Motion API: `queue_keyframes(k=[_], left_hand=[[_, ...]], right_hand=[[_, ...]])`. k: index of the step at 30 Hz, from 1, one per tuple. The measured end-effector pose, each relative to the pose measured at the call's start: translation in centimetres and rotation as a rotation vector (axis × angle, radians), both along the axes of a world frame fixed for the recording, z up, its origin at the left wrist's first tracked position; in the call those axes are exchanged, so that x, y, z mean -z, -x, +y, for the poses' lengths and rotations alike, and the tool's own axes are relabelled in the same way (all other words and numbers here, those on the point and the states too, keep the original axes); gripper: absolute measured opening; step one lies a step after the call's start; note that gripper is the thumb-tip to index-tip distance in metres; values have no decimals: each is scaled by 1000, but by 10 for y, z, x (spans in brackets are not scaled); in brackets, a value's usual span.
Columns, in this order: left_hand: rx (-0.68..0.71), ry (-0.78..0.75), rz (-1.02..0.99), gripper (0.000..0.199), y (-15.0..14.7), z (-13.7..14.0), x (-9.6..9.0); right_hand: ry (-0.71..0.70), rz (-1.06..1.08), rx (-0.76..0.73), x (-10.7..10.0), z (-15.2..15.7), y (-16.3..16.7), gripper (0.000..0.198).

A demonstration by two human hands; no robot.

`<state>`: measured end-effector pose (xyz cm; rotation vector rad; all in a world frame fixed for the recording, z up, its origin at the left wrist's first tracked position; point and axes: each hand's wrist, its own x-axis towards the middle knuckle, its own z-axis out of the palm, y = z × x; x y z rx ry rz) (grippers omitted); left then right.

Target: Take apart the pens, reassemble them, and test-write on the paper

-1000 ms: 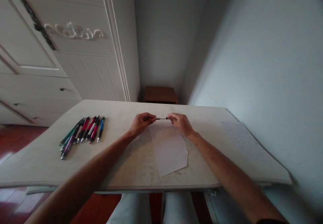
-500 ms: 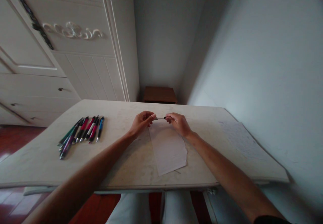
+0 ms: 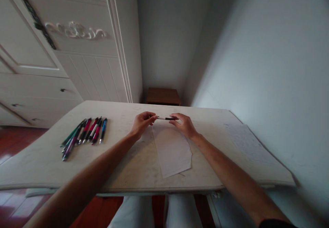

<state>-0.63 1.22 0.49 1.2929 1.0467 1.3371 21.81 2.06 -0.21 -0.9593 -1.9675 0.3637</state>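
A white and black pen (image 3: 164,118) lies level between my two hands, above the far end of a torn sheet of paper (image 3: 172,151). My left hand (image 3: 143,122) pinches its pale end between thumb and fingers. At the black end, my right hand (image 3: 183,123) grips with thumb and fingertips. Left of my hands, several pens (image 3: 88,131) in black, red, blue, green and purple rest side by side on the table, some overlapping.
The white table (image 3: 123,173) has a thin edge near my knees. On its right side lies a sheet with handwriting (image 3: 246,142). A white cabinet (image 3: 100,74) stands at the left, a wall (image 3: 277,70) at the right, and a brown wooden box (image 3: 163,96) behind the table.
My right hand has loosened and shifted slightly along the pen, so more of the black part shows. The left hand keeps its pinch. The other pens and the paper stay put.
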Motion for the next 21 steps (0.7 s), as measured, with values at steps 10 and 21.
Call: queue_keyframes(k=[10,21], left_hand=[[6,-41,137,40,1,4,10],[-21,-196,258,30,-1,-1,5]], right_hand=[[10,-83,89,-4,-2,0,12],[202,-75,110,-5,-7,4,39]])
